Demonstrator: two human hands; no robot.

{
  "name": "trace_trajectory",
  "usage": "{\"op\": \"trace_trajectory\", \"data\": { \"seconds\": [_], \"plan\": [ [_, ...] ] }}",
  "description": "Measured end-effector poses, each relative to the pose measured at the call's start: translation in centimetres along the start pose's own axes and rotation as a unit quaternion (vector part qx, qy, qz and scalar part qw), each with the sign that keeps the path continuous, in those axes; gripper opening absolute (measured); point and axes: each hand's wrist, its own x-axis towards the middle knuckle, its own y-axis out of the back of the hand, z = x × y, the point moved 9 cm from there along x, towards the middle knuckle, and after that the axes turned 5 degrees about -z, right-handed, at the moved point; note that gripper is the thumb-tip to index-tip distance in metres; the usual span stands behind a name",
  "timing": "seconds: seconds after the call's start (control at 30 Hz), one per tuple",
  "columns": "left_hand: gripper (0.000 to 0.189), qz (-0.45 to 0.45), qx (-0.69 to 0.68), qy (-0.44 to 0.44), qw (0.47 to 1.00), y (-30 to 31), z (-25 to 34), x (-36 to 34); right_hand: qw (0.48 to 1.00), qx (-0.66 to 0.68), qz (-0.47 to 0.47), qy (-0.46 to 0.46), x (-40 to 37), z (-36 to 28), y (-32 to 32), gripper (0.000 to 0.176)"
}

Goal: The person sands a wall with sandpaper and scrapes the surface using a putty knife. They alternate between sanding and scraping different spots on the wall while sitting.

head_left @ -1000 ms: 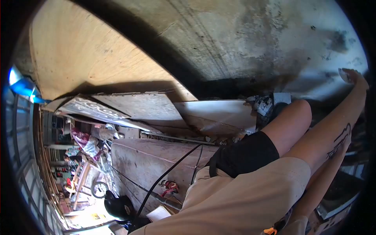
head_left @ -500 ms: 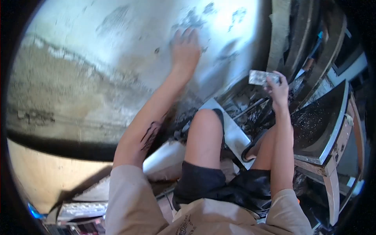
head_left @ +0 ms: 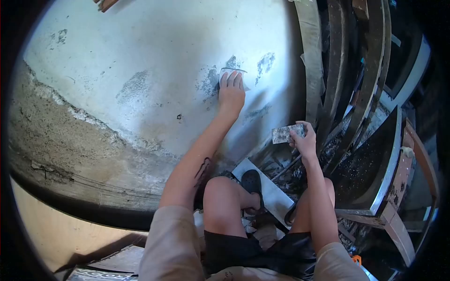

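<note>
My left hand (head_left: 232, 96) presses a thin pale sheet (head_left: 237, 71) flat against the white wall (head_left: 168, 70), its fingers lying over it. A dark edge shows along the top of the sheet. Grey worn patches (head_left: 206, 80) surround the hand where the paint has come off. Away from the wall, my right hand (head_left: 305, 140) pinches a small flat rectangular piece (head_left: 282, 134), pale with dark speckles, between thumb and fingers. That piece points left and hangs over the floor near my knees.
Curved wooden planks (head_left: 335, 61) stand upright on the right. Below them sits a dark-topped table (head_left: 370, 164) with a metal edge, sprinkled with white bits. Rubble and a white board (head_left: 276, 194) lie by my feet. Bare rough plaster (head_left: 61, 131) covers the lower left wall.
The view has tilted up the wall. My left hand has shifted up and right across the wall, and the sheet's edge now shows at its fingertips. My right hand still holds the speckled piece.
</note>
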Motion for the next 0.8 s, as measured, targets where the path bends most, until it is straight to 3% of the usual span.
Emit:
{"op": "trace_trajectory", "data": {
  "seconds": [0.23, 0.47, 0.57, 0.67, 0.8],
  "plan": [
    [0.045, -0.014, 0.023, -0.040, 0.999, 4.7, -5.5, -8.9, 1.000, 0.024, 0.005, -0.019, 0.4, 1.1, -2.3, 0.031],
    [0.042, -0.003, 0.016, -0.106, 0.994, 0.1, -0.7, -0.2, 0.999, -0.045, 0.003, 0.003, 1.0, 1.7, -2.1, 0.034],
    [0.040, -0.031, 0.007, -0.040, 0.999, -1.5, 1.6, 2.9, 0.997, -0.061, 0.031, 0.023, 0.3, 1.4, -0.5, 0.033],
    [0.040, 0.008, -0.022, -0.070, 0.997, -0.5, 0.5, 1.1, 0.997, -0.058, 0.050, 0.016, 0.0, 0.7, 1.2, 0.033],
    [0.044, 0.013, -0.041, -0.038, 0.998, 4.3, -4.6, -5.6, 0.998, -0.043, 0.045, 0.023, 0.0, 0.4, 0.6, 0.033]
  ]
}}
